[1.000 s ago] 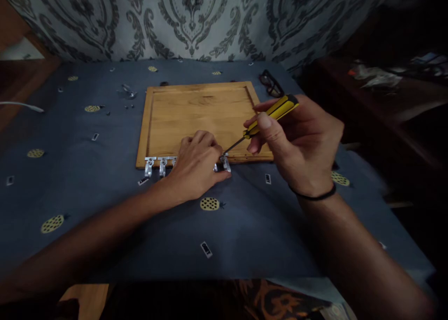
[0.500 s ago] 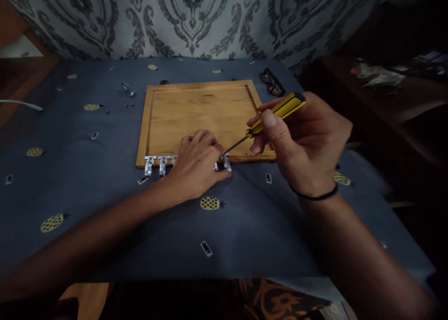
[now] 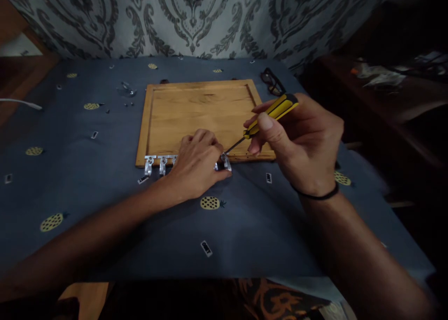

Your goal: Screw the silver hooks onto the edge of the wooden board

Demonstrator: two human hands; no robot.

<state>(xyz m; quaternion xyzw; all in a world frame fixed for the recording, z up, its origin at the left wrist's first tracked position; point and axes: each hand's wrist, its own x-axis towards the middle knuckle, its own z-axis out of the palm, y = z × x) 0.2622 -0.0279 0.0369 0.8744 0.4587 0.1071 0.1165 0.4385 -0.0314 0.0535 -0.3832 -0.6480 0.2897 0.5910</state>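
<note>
Clear cloth point(image 3: 241, 238) nearside, left hand point(image 3: 196, 166) over brackets point(image 3: 162, 166)

Dim room: cloth-covered table set against a patterned backdrop, dark wood at either side.
Rear: a pale grey curtain point(image 3: 192, 45) with dark scroll and leaf motifs spans most of the far side, its foot meeting the table's back edge. Centre: a table point(image 3: 87, 180) under a dark blue cloth printed with yellow pineapples and small white labels. Left: brown wooden furniture point(image 3: 33, 73), partly in frame. Right: a low reddish-brown cabinet point(image 3: 395, 124) with loose clutter on top, details too dark to identify. Light: weak, strongest mid-table, falling to near black at upper right.
</note>
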